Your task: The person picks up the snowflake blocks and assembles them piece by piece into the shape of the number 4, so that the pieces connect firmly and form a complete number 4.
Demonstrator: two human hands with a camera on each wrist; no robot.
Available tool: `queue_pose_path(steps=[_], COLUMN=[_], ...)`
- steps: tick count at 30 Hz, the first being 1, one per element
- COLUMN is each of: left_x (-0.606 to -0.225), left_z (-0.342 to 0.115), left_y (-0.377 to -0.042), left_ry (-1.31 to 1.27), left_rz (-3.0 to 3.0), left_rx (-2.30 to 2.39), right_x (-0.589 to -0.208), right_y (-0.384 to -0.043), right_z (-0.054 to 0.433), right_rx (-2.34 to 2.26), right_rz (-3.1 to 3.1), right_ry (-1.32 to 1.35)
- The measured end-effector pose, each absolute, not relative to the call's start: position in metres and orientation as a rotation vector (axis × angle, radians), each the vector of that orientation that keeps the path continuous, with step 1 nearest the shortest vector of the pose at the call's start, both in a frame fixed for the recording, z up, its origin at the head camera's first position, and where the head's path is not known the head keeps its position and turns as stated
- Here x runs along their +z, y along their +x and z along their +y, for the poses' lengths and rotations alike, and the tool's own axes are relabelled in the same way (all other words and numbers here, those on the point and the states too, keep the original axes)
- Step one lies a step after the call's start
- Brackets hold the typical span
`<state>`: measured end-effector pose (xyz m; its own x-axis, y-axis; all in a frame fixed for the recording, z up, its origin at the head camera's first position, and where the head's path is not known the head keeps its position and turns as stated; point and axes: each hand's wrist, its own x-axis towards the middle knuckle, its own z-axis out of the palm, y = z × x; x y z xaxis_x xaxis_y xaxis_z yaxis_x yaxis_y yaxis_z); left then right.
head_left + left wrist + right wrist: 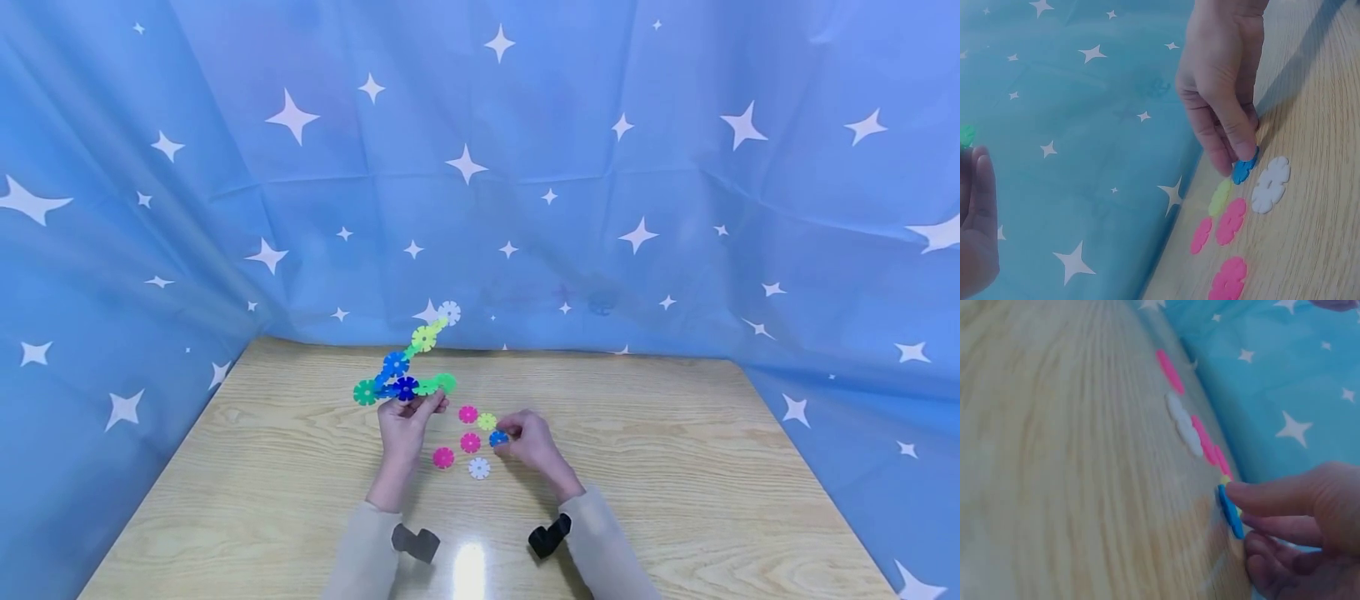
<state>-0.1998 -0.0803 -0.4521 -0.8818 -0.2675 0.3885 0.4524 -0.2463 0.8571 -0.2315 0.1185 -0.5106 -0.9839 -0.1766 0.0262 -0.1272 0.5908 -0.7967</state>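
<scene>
My left hand (402,425) holds up a chain of interlocking snowflake discs by its lower part, close to the dark blue disc (406,388) and the green disc (445,382). The chain climbs through a blue disc (396,363) and a yellow disc (423,338) to a white disc (449,313) at its top. My right hand (529,439) pinches a loose blue snowflake disc (1230,511) at the table, with thumb and fingertips at its edge. In the left wrist view only a bit of the green end (967,135) of the chain shows.
Loose on the wooden table (645,467) between the hands lie a yellow disc (487,422), a white disc (479,468) and three pink discs, one of them a pink disc (443,457) nearest the left forearm. A blue star-patterned curtain (555,167) rises behind the table.
</scene>
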Motion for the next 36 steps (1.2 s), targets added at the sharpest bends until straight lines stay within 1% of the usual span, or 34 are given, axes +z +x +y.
queue_pose_path(steps=[6, 12, 15, 21, 25, 28, 32, 36], left_x=[-0.453, -0.453, -0.453, -0.454, -0.455, -0.457, -0.458, -0.459], left_z=[-0.08, -0.079, -0.079, -0.079, -0.079, -0.078, -0.078, -0.078], left_y=[-0.2, -0.199, -0.199, -0.199, -0.199, -0.199, -0.199, -0.199], left_ry=[-0.207, -0.199, -0.202, -0.209, -0.223, -0.226, -0.226, -0.215], left_rz=[-1.555, -1.562, -1.563, -1.565, -1.565, -1.563, -1.568, -1.566], left_rx=[-2.191, -2.194, -2.19, -2.179, -2.175, -2.173, -2.169, -2.186], right_x=[-0.507, -0.501, -0.5, -0.503, -0.499, -0.48, -0.449, -0.444], right_y=[-0.232, -0.233, -0.234, -0.233, -0.232, -0.226, -0.216, -0.218], right_z=[0.119, 0.117, 0.117, 0.118, 0.116, 0.113, 0.108, 0.106], right_rx=[-1.249, -1.154, -1.184, -1.396, -1.608, -1.786, -1.961, -2.077], right_rz=[2.805, 2.798, 2.768, 2.733, 2.666, 2.543, 2.384, 2.299], right_ry=[-0.322, -0.306, -0.301, -0.28, -0.19, -0.105, -0.057, -0.027])
